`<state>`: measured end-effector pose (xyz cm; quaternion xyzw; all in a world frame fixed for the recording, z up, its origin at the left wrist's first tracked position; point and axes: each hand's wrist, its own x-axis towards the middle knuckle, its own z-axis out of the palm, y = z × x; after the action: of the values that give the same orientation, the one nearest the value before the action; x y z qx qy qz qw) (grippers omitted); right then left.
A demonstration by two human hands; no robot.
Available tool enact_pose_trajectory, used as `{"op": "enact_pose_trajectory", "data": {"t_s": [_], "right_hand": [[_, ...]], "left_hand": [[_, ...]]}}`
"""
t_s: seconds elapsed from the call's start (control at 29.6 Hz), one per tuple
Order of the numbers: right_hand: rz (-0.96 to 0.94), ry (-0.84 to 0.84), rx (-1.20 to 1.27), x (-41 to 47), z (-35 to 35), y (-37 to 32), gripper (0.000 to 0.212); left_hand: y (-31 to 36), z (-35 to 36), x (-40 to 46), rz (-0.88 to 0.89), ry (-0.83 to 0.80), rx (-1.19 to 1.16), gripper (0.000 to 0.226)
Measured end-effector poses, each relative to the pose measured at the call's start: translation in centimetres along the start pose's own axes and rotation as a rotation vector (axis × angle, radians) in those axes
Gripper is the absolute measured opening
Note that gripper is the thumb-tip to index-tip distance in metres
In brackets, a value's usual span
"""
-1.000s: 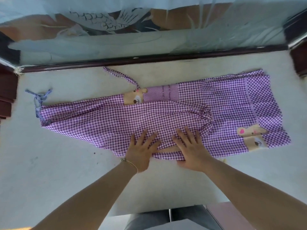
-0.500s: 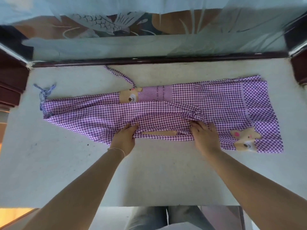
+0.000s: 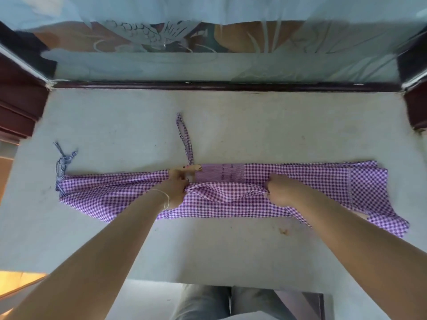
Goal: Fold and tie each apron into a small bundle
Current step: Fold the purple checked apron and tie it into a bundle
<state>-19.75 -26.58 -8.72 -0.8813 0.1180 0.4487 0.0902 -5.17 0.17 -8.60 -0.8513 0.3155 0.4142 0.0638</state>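
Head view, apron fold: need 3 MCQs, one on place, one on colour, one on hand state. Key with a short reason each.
1. Where does the loose strap lie?
A. On the table beyond the apron's far edge
B. Hanging off the near table edge
C. Wrapped round the right wrist

2. What pattern is the apron?
A. Plain blue
B. Purple and white check
C. Red stripes

3. What are the two hands doing?
A. Both lie flat on the cloth
B. Only the left one touches the cloth
C. Both grip a fold of the cloth

Key:
1 A: the strap runs from the apron's far edge toward the back of the table.
2 B: small purple and white squares cover the cloth.
3 C: the left hand and the right hand have fingers curled on a raised fold between them.
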Motion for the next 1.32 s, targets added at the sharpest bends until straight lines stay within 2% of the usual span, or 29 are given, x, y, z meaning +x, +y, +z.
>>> {"op": "enact_pose_trajectory", "data": {"t_s": [0.1, 0.17, 0.27, 0.34, 0.51, 0.61, 0.71, 0.81, 0.88, 0.95, 1.01, 1.08, 1.15, 1.22, 1.25, 1.32], "right_hand": [[-0.067, -0.021, -0.001, 0.7, -0.9, 0.5, 0.045], [-0.054, -0.044, 0.117, 1.2, -1.8, 0.8, 0.049], [-0.021, -0.082, 0.274, 2.0, -3.2, 1.4, 0.055], [0.001, -0.086, 0.347, 2.6, -3.3, 1.7, 0.058], [0.05, -0.063, 0.409, 3.9, -3.2, 2.0, 0.067], [0.073, -0.075, 0.386, 4.1, -3.4, 1.9, 0.067], [0.088, -0.135, 0.33, 4.3, -3.9, 1.5, 0.072], [0.093, -0.192, 0.253, 4.3, -4.5, 1.0, 0.077], [0.084, -0.243, 0.214, 4.4, -4.8, 0.5, 0.079], [0.068, -0.292, 0.203, 4.4, -4.9, -0.1, 0.084], [0.049, -0.295, 0.246, 4.3, -4.7, 0.1, 0.088], [0.052, -0.221, 0.323, 4.1, -4.0, 0.6, 0.075], [0.078, -0.034, 0.249, 3.4, -2.8, 0.7, 0.049], [0.119, 0.223, 0.049, 2.6, -1.8, 0.1, 0.045], [0.126, 0.304, 0.034, 2.6, -1.2, -0.1, 0.043], [0.131, 0.365, 0.12, 2.6, -0.8, 0.1, 0.035]], "left_hand": [[0.2, -0.8, 0.4, -0.004, 0.078, -0.029, 0.038], [0.2, -1.6, 0.7, -0.05, 0.15, -0.13, 0.038], [0.4, -2.4, 1.5, -0.147, 0.202, -0.212, 0.021], [0.8, -2.5, 2.0, -0.159, 0.219, -0.229, 0.024], [1.6, -2.0, 3.5, -0.141, 0.289, -0.16, 0.026], [2.3, -1.5, 3.7, -0.14, 0.343, 0.003, 0.023], [3.6, -1.0, 3.6, -0.097, 0.397, 0.116, 0.036], [5.4, 0.0, 3.5, 0.004, 0.329, 0.123, 0.069], [6.5, 0.7, 3.6, 0.07, 0.383, 0.132, 0.076], [7.2, 1.3, 4.0, 0.14, 0.508, 0.108, 0.065], [8.1, 1.1, 4.5, 0.145, 0.52, 0.013, 0.045], [8.6, 0.7, 4.8, 0.068, 0.474, -0.089, 0.032], [9.0, 0.2, 5.1, -0.01, 0.413, -0.147, 0.031], [9.3, -0.3, 5.3, -0.064, 0.352, -0.138, 0.03], [9.5, -0.5, 5.4, -0.066, 0.334, -0.124, 0.029], [9.9, -0.6, 5.6, -0.036, 0.315, -0.131, 0.028]]}}
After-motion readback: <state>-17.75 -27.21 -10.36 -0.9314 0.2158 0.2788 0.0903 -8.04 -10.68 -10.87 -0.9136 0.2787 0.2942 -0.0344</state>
